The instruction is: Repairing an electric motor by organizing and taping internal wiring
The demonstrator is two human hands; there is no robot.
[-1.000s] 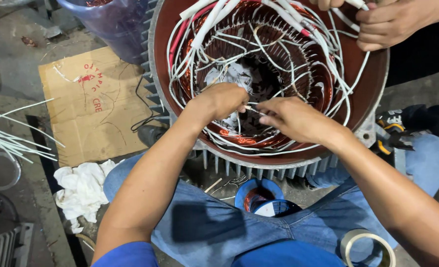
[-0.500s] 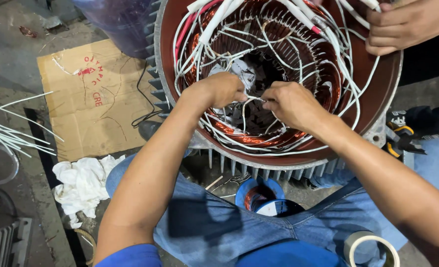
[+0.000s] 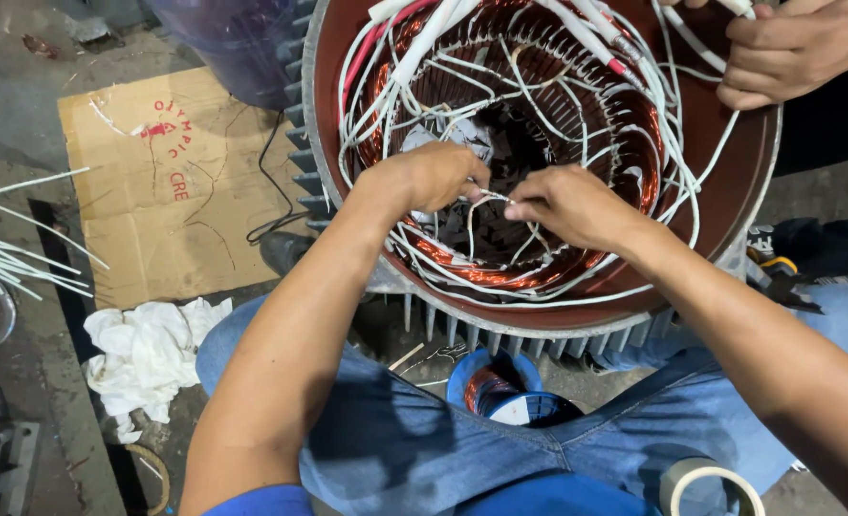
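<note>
A large finned motor stator (image 3: 730, 205) with a dark red inner wall stands in front of me, full of copper windings (image 3: 472, 272) and white sleeved leads (image 3: 539, 115). Both my hands are inside it, close together over the near side of the windings. My left hand (image 3: 434, 177) is closed and pinches a thin white lead (image 3: 489, 196). My right hand (image 3: 563, 203) pinches the same thin lead from the other side. Another person's hand (image 3: 792, 48) at the top right grips a bundle of the white leads.
A flat piece of cardboard (image 3: 166, 182) lies on the floor at left, with a white rag (image 3: 147, 354) below it and loose white sleeves (image 3: 13, 248) at the left edge. A blue spool of copper wire (image 3: 500, 392) sits between my knees. A tape roll (image 3: 711, 487) is at bottom right.
My view has shifted slightly. My hands stay pinched on the thin lead inside the stator, drawn a bit closer together. The other person's hand keeps its hold on the lead bundle.
</note>
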